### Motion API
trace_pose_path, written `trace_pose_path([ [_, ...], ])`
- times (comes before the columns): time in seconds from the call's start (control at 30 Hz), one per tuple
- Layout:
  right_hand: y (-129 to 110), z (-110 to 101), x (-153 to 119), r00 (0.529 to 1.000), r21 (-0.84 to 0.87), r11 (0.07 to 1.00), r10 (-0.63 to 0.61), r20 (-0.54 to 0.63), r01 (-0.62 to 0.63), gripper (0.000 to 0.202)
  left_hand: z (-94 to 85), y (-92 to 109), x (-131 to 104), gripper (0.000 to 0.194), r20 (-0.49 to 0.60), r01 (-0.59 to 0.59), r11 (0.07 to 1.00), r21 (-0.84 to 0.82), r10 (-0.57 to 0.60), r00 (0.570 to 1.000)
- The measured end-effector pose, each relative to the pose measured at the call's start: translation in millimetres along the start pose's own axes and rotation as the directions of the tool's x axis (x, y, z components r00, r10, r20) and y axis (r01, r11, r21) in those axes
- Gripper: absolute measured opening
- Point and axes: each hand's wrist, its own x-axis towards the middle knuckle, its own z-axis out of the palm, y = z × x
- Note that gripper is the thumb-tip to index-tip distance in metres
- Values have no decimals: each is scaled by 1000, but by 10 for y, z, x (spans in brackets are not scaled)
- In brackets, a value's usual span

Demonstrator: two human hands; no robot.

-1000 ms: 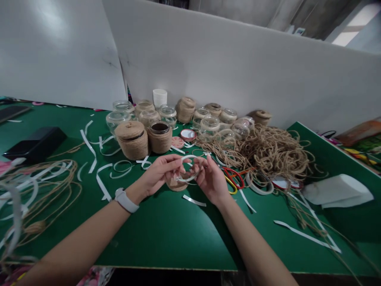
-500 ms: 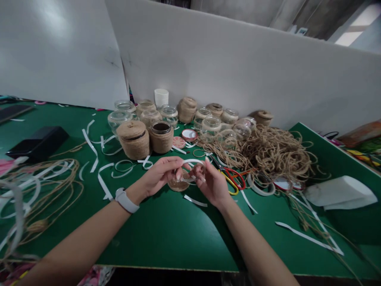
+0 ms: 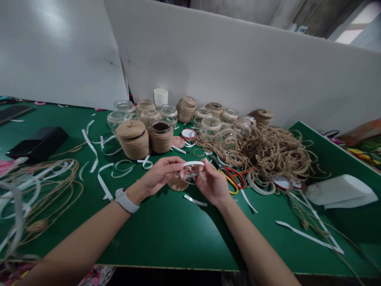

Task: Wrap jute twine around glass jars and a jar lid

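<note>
Between both hands, above the green table (image 3: 166, 234), is a small ring with a white strip (image 3: 193, 163) along its upper edge. My left hand (image 3: 162, 174) pinches its left side, and a pale watch is on that wrist. My right hand (image 3: 212, 182) grips the right side with thumb and fingers. Some fingertips are behind the ring and partly hidden. Just under the hands lies a round twine-covered disc (image 3: 178, 184), partly covered by my fingers. A short white strip (image 3: 195, 200) rests on the table below them.
Twine-wrapped jars (image 3: 132, 141) and glass jars (image 3: 210, 129) stand behind the hands. Red and yellow scissors (image 3: 235, 179) and a twine heap (image 3: 276, 153) are to the right. Loose strips and twine (image 3: 68, 198) and a black box (image 3: 38, 142) lie left.
The ring has tilted in my hands, so its white strip now shows flatter and more face-on. My fingers have shifted slightly around it; the things on the table have not moved.
</note>
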Motion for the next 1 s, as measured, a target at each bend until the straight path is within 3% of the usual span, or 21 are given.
trace_pose_path([
  [0.47, 12, -7, -16, 997, -65, 998, 16, 76, -11, 29, 15, 8, -31, 23, 75, 18, 1000, 6, -18, 997],
  [0.73, -1, 12, -30, 999, -171, 985, 5, 42, 2, 33, 14, -18, -22, 31, 61, 18, 999, -43, -15, 998],
  [0.87, -18, 26, -49, 999, -233, 972, -39, 21, 43, 34, 22, -22, -14, 33, 29, 1, 1000, 24, -2, 1000],
  [1.0, -94, 21, -49, 983, -237, 959, -173, -61, 154, 33, 13, -19, 8, 33, -70, -116, 972, 203, 133, 989],
])
